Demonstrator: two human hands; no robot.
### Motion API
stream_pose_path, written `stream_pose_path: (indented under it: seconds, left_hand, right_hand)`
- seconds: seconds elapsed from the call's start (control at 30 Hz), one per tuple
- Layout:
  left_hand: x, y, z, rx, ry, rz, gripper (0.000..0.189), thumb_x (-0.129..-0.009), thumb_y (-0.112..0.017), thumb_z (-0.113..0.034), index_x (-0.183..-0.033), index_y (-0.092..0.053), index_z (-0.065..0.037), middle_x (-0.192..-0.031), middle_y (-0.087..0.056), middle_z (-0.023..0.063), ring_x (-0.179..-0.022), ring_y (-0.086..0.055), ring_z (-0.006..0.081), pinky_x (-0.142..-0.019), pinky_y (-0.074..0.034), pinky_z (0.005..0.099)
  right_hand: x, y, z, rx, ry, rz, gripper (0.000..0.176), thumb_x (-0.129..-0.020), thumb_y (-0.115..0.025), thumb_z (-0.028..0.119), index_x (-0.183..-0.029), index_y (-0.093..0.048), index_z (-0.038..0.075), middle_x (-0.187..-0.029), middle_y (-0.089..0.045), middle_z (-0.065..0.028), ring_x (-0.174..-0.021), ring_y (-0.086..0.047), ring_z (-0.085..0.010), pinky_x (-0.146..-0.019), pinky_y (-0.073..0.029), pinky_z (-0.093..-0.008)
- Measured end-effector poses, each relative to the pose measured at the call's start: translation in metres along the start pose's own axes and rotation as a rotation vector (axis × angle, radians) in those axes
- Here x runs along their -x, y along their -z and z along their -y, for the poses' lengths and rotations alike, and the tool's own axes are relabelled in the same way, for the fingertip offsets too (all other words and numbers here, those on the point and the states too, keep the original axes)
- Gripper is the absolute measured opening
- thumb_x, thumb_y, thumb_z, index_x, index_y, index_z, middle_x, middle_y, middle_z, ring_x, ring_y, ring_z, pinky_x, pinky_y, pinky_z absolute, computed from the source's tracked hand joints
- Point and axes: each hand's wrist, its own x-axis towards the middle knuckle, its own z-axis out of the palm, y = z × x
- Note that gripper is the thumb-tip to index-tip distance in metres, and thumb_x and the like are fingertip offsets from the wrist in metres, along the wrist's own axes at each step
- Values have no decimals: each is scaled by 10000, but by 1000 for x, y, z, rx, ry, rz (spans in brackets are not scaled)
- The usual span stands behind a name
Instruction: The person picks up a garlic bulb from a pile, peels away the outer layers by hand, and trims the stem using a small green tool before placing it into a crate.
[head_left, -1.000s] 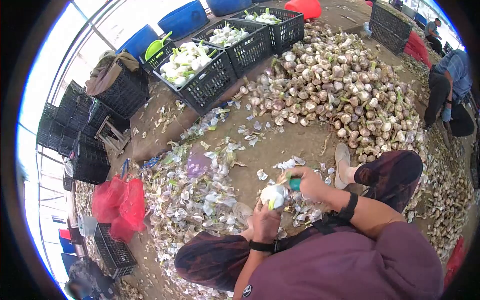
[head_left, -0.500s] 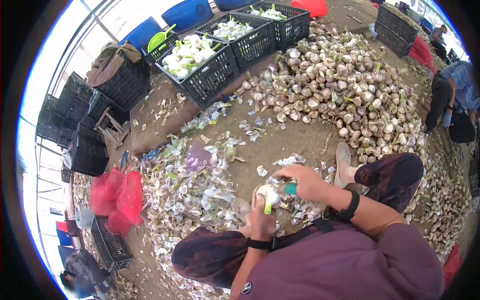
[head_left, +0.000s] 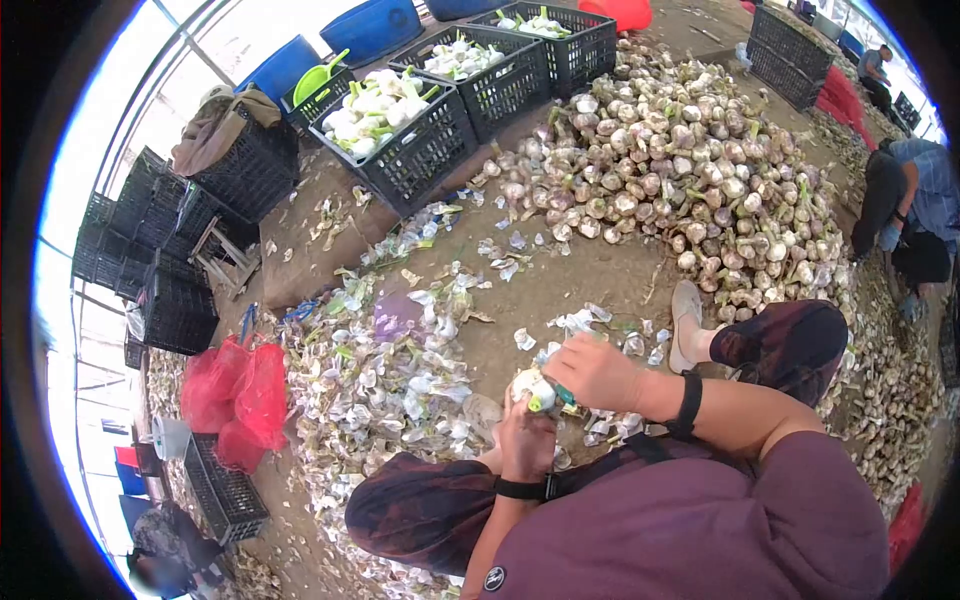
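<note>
On dirt floor w/ peels, left hand holds garlic bulb, right hand knife.

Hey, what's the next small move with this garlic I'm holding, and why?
Probably cut through the green stub: the left hand holds the garlic bulb with its stub toward the teal-handled tool in the right hand, which sits right against it.

No words, numbers or brand names legible anywhere, only a small round white emblem on the purple garment, too small to read
</note>
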Motion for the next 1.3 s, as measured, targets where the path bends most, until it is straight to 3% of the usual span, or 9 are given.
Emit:
stream_pose_path:
  seconds: [0.17, 0.27, 0.3, 0.4, 0.47, 0.53, 0.8, 1.13, 1.3]
  left_hand:
    - [15, -19, -7, -231, 105, 215, 419, -821, -491, -126, -1237, -439, -99, -1115, -567, 53, -935, -593, 170, -657, -512, 215]
    - [13, -10, -5, -108, 114, 100, 424, -807, -514, -124, -1223, -448, -75, -1118, -570, 80, -986, -581, 205, -799, -508, 302]
    - [5, 3, 2, -83, 20, 70, 381, -823, -514, -137, -1193, -463, -58, -1117, -574, 82, -1004, -574, 219, -871, -478, 348]
    - [2, -2, -1, -33, -57, 88, 343, -850, -505, -160, -1172, -470, -50, -1112, -576, 80, -1000, -576, 209, -859, -480, 327]
    - [-2, 3, 5, -239, -162, 78, 308, -872, -494, -181, -1154, -483, -59, -1113, -578, 66, -995, -575, 192, -848, -476, 308]
    - [0, 3, 4, 6, -57, 56, 305, -875, -490, -186, -1154, -485, -62, -1114, -578, 65, -992, -573, 185, -844, -474, 306]
    - [3, -6, 4, -88, -64, 88, 300, -850, -475, -144, -1143, -479, -79, -1059, -573, 34, -942, -574, 154, -828, -468, 292]
    - [1, -8, -11, -164, -6, 85, 343, -811, -470, -66, -1153, -441, -59, -1089, -549, 98, -986, -572, 232, -864, -465, 348]
    - [8, -17, -16, -353, 110, 103, 496, -782, -510, -22, -1257, -366, -9, -1125, -522, 120, -981, -561, 223, -829, -479, 335]
  right_hand:
    - [3, 2, -35, -7, -206, -98, 117, -697, -549, 136, -791, -538, 66, -724, -543, -97, -715, -546, -265, -648, -416, -372]
    - [12, 6, -52, -35, -407, 153, 120, -757, -562, 147, -828, -558, 51, -748, -573, -110, -736, -562, -282, -672, -428, -388]
    - [14, 6, -47, -165, -439, 137, 128, -762, -577, 147, -851, -574, 54, -780, -590, -110, -758, -568, -288, -682, -436, -393]
    - [3, 16, -11, -454, -470, 81, 162, -783, -605, 165, -901, -602, 53, -838, -619, -109, -798, -577, -306, -707, -451, -401]
    - [3, 10, 7, -514, -430, 26, 194, -803, -601, 200, -911, -595, 39, -826, -613, -106, -791, -568, -319, -718, -450, -400]
    - [4, 4, 10, -441, -378, 1, 160, -777, -585, 169, -870, -588, 39, -795, -600, -106, -789, -564, -300, -699, -453, -398]
    - [7, 8, 8, -166, -134, 61, 152, -694, -543, 122, -817, -528, 33, -749, -541, -97, -741, -548, -270, -662, -466, -343]
    - [8, 6, 12, -222, -271, 26, 182, -663, -557, 78, -833, -509, 32, -750, -532, -100, -738, -540, -277, -656, -467, -358]
    - [10, 3, 6, -185, -312, -40, 163, -671, -554, 65, -823, -503, 34, -748, -533, -112, -743, -541, -293, -656, -469, -379]
